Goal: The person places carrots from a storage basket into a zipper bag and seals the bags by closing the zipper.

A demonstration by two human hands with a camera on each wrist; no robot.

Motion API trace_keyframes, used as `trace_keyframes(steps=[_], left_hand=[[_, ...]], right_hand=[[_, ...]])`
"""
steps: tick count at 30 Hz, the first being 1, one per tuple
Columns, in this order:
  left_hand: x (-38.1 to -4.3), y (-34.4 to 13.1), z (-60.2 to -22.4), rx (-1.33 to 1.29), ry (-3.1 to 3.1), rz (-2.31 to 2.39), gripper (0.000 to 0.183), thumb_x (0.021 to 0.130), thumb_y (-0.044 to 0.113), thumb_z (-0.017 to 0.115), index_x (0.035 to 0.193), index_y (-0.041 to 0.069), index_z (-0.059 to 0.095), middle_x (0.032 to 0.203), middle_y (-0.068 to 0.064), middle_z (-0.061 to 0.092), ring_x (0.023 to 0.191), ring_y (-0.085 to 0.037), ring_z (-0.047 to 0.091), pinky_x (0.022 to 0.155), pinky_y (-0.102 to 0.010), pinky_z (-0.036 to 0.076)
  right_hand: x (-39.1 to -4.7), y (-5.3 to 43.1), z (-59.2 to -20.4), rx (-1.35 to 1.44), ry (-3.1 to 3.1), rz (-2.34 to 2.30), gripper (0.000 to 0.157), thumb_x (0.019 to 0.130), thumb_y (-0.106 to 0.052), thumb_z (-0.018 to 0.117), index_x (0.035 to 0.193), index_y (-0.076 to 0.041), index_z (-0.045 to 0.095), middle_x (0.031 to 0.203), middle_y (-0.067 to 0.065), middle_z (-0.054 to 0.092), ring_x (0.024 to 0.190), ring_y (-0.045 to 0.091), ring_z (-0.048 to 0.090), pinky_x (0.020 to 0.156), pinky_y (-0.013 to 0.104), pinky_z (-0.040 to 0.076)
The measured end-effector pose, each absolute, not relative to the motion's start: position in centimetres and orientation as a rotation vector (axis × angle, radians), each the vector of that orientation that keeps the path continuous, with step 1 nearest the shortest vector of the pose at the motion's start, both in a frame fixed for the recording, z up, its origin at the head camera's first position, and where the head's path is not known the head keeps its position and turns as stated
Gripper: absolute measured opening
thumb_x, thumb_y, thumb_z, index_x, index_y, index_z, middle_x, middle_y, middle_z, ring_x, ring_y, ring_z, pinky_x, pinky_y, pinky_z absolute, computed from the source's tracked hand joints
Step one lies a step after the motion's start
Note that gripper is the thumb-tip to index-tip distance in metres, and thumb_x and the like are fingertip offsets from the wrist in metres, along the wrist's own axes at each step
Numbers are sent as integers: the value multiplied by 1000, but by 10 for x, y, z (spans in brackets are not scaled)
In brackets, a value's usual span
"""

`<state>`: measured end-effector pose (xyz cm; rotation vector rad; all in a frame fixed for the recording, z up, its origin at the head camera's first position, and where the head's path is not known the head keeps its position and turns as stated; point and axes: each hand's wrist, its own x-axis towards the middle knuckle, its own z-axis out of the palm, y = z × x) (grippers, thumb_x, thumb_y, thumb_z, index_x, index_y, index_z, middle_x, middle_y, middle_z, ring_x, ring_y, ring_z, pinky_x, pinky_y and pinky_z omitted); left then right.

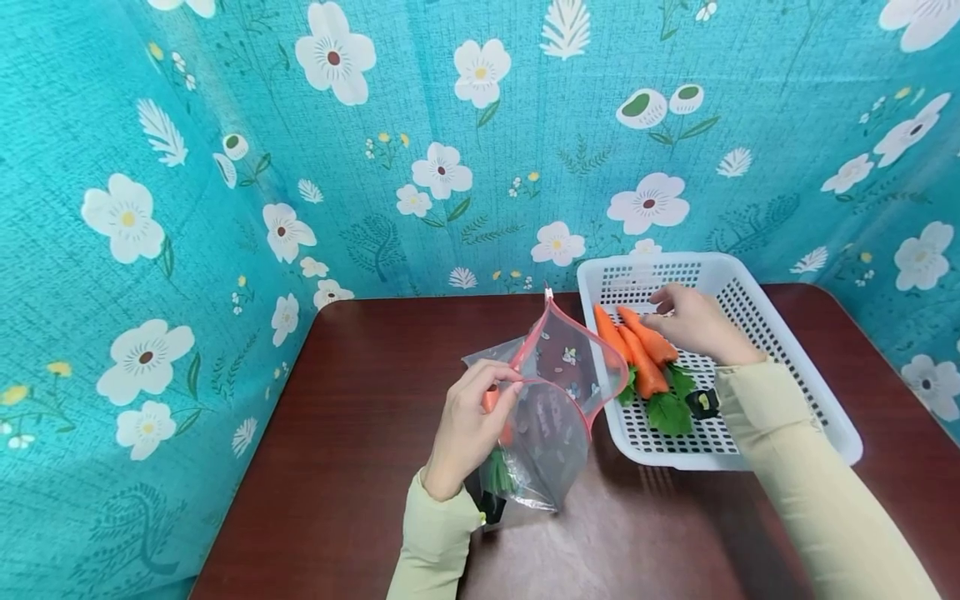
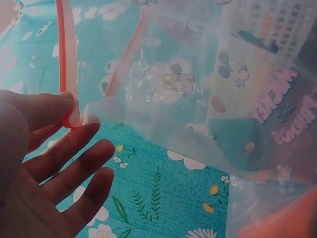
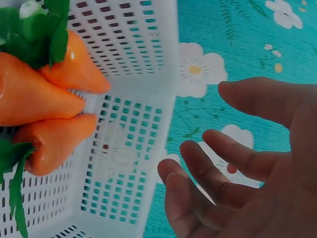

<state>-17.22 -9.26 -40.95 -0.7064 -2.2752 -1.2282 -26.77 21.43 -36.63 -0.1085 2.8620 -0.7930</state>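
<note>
My left hand (image 1: 471,417) pinches the red zip edge of a clear zip bag (image 1: 551,433) between thumb and forefinger; the bag's mouth gapes toward the basket. Printed cartoon figures and pink lettering mark its film, and something orange with green shows inside it. In the left wrist view, the zip strip (image 2: 69,64) runs up from the pinching thumb. My right hand (image 1: 693,321) hovers over the white basket (image 1: 795,367), fingers loosely bent and holding nothing. Beside it lie several carrots (image 1: 636,354) with green leafy tops (image 1: 670,414), also seen as orange carrots (image 3: 42,94) in the right wrist view.
A dark brown wooden table (image 1: 360,433) carries the bag and basket. Behind and to the left, a teal floral cloth (image 1: 420,167) stands as a wall along the table's edges. The basket's raised rim (image 1: 821,379) surrounds the carrots.
</note>
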Motion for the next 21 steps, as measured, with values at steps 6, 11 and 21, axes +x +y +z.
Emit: trace_keyframes(steps=[6,11,21], left_hand=[[-172,-93,-408,-703,-2271,-1207,12,84,21,62,94,16,63,96,4,61,84,-8,53,72,-25,47],[-172,-93,-408,-698,-2278,-1210,14,85,25,61,95,16,64,96,3,61,83,-15,54,71,-22,46],[-172,-94,-408,-690,-2295,-1216,16,85,26,60,96,16,64,96,3,61,83,-16,55,72,-28,48]], right_hand=[[-279,214,-375,-58,2817,-771,54,87,-32,52,122,7,40,115,30,46,98,40,49,72,45,46],[-286,219,-387,-1,2789,-726,56,87,-31,52,122,11,38,116,31,45,98,40,48,72,45,45],[-295,230,-410,41,2761,-614,53,86,-30,54,112,15,44,104,33,48,83,34,49,67,41,44]])
